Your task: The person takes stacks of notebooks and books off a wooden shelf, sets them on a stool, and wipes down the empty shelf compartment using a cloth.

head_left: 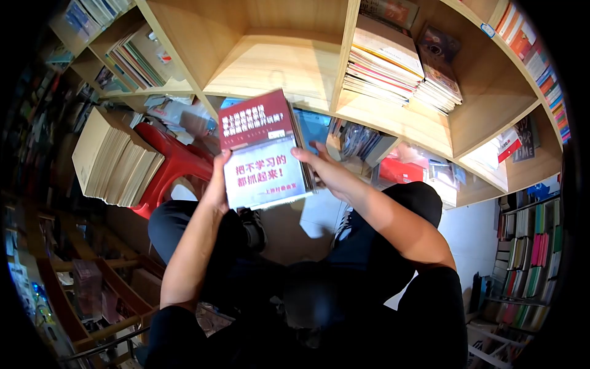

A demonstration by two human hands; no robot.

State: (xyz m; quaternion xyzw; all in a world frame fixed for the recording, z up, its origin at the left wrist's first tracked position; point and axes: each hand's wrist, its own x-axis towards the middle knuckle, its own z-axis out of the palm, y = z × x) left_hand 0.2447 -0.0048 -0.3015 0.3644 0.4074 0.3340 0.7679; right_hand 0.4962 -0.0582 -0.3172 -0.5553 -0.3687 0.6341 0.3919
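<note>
Facing the shelf unit [289, 61], a stack of books [258, 175] is clamped between the left hand [216, 179] and the right hand [319, 167], one at each side. To the left of the hands, a pile of books [117, 161] is borne by a red stool [166, 147].

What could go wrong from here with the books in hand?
The left hand and right hand grip the stack of books at its sides, so inner ones might slip out if the squeeze eases. The red seat bearing another pile of books stands close beside the left knee; a leg shift could jolt it.
</note>
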